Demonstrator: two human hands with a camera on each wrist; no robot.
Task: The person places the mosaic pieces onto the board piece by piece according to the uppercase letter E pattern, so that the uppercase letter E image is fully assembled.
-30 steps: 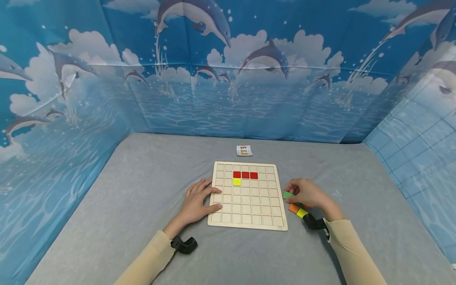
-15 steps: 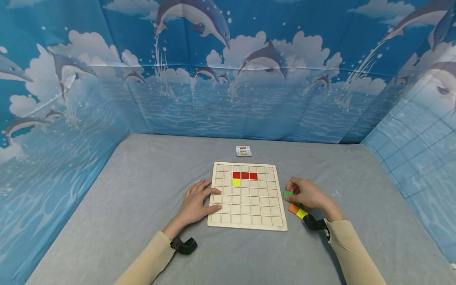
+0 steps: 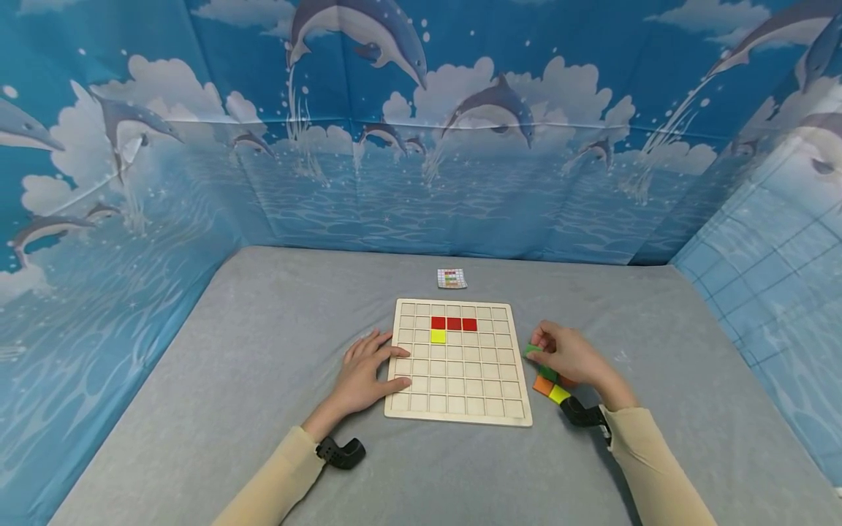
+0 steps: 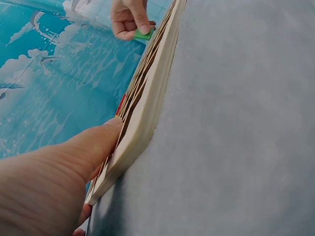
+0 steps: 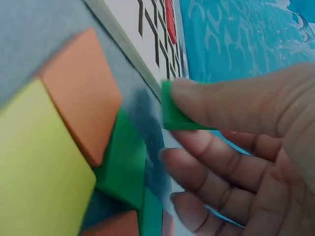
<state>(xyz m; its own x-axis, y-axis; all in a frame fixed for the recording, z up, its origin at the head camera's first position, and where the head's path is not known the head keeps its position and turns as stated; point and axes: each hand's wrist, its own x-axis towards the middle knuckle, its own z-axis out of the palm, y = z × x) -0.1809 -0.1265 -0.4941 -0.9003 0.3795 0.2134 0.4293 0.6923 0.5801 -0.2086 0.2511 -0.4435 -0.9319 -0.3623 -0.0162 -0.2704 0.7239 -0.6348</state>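
My right hand (image 3: pixel 567 356) pinches a green square tile (image 5: pixel 171 117) between thumb and fingers, just off the right edge of a wooden grid board (image 3: pixel 457 420). Loose tiles lie below that hand: an orange tile (image 3: pixel 542 386), a yellow tile (image 3: pixel 559 394) and another green tile (image 5: pixel 125 157). Part of this pile is hidden by the hand. On the board, three red tiles (image 3: pixel 454 324) form a row, with one yellow tile (image 3: pixel 438 336) under the leftmost. My left hand (image 3: pixel 358 376) rests at the board's left edge, fingers spread, its thumb and a finger on the frame.
Behind the board lies a small card (image 3: pixel 452 278) printed with a coloured grid. A grey cloth (image 3: pixel 276 321) covers the table. Blue dolphin-printed curtains (image 3: pixel 395 190) stand at the back and sides.
My right hand has lifted the green tile slightly up and away from the loose pile, uncovering more of the other green tile. The left hand and the board stay put.
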